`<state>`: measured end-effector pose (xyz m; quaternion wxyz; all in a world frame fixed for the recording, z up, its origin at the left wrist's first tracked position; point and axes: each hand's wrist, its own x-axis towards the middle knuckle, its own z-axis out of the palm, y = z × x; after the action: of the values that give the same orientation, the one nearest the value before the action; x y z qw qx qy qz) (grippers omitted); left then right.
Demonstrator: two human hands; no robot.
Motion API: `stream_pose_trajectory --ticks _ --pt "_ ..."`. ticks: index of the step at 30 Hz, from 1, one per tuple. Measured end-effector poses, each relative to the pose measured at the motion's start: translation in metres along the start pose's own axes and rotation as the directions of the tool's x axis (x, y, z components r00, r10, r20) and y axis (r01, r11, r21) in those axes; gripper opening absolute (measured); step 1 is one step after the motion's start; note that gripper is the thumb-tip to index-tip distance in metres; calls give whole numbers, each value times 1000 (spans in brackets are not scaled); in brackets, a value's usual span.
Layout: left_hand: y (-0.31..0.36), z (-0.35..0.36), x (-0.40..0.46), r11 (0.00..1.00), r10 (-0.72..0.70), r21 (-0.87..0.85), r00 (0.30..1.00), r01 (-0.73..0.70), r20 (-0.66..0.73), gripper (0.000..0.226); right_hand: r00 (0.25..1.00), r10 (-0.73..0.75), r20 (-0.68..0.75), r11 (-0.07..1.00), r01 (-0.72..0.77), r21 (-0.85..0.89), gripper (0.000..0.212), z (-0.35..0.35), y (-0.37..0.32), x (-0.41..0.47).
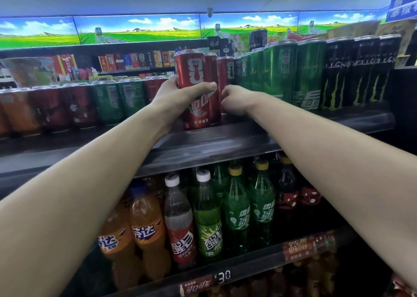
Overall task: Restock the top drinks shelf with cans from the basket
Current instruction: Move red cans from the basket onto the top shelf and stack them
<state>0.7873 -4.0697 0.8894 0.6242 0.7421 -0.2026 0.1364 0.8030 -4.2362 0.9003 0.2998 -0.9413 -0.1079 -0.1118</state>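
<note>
My left hand (178, 96) grips a tall red cola can (194, 71), upside down, standing at the front of the top drinks shelf (203, 139). More red cans (226, 71) stand right behind and beside it. My right hand (237, 101) is curled against the lower part of those red cans; its fingertips are hidden, so whether it holds one is unclear. Green cans (279, 69) and black energy-drink cans (352, 71) fill the shelf to the right. The basket is out of view.
Blurred red and green cans (106, 100) line the top shelf to the left. Below, a shelf holds orange, red and green soda bottles (207, 215) behind a price rail (223, 276). Boxed goods (135, 61) stand farther back.
</note>
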Motion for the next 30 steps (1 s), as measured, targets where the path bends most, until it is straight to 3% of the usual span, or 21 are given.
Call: stream_pose_trajectory --ticks 4,10,14,19,21,30 --pt "1 1 -1 1000 -12 9 1000 12 -11 48 997 -34 74 999 35 -2 45 3 1 3" --pt "1 0 -1 1000 -5 16 1000 5 -9 62 990 -47 -130 978 72 196 27 -5 1 -11" --pt "2 1 -2 1000 -8 21 1000 9 -20 58 993 -84 -87 940 107 325 27 -9 -4 -33" --pt "5 2 -6 999 -18 41 999 20 -33 48 984 -52 -173 932 110 346 11 -6 -4 -42" --pt "6 3 -7 999 -22 49 999 24 -37 44 990 -88 -114 921 125 369 23 -5 -5 -43" --pt "8 4 -8 992 -81 98 997 82 -15 36 991 -133 18 981 129 147 57 3 -5 -33"
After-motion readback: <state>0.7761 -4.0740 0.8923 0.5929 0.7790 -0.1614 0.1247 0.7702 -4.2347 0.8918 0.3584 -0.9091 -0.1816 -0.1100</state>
